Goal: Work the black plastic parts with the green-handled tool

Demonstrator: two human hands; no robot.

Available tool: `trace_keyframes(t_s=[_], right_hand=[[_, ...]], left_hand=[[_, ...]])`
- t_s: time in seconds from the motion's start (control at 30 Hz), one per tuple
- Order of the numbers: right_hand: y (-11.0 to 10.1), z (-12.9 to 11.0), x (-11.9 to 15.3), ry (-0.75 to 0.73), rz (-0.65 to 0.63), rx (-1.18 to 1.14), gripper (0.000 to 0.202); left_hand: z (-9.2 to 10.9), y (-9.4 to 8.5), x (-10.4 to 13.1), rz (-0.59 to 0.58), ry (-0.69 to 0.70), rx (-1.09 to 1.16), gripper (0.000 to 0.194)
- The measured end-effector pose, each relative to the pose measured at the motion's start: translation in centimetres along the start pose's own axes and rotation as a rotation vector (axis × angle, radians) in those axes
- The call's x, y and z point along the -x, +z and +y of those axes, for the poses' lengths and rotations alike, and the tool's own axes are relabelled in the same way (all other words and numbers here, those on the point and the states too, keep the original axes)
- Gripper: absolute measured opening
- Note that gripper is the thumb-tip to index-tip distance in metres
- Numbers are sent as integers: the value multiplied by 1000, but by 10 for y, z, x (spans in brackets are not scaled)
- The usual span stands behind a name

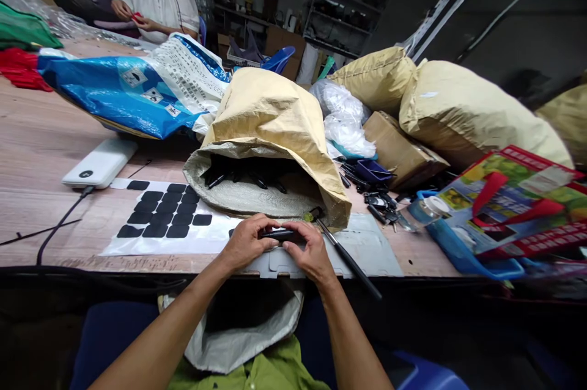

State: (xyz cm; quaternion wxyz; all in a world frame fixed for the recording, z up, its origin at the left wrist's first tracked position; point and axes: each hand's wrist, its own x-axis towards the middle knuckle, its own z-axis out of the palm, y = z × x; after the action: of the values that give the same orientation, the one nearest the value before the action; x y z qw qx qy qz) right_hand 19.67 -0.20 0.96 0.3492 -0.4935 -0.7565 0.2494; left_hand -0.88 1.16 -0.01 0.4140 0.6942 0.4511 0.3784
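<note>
Left hand (247,243) and right hand (312,248) pinch a slim black rod (278,234) near the worktop's front edge (433,271), an open tan sack (270,103) facing them, presumably for easy reach.

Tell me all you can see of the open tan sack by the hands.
The tan sack lies on its side on the worktable, mouth gaping towards the wearer. Its creased outside looks like paper; the lining looks grey and woven. Black pieces lie inside; deeper in is too dark. The left hand and right hand are just before its rim.
</note>
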Motion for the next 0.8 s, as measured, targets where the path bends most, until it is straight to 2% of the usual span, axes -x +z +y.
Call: trace_keyframes(t_s=[0.33, 0.57, 0.63, 0.7, 0.77, 0.8], right_hand=[[3, -1, -1, -9, 18, 91, 16], [4, -6, 0, -79, 66, 153, 17], [0, -8, 4, -98, 154, 226, 20], [-8, -4, 9, -59, 316, 364, 21], [-18, 5, 15, 105, 501, 584, 21], [-24, 12, 18, 201, 520, 680, 23]], left_hand=[[-2, 3, 0, -1, 49, -98, 24], [-3, 4, 1, -7, 95, -183, 20], [-2, 4, 2, 1, 92, -195, 17], [0, 4, 3, 0, 101, -225, 14], [2, 6, 3, -3, 119, -269, 12], [2, 7, 3, -3, 123, -288, 12]])
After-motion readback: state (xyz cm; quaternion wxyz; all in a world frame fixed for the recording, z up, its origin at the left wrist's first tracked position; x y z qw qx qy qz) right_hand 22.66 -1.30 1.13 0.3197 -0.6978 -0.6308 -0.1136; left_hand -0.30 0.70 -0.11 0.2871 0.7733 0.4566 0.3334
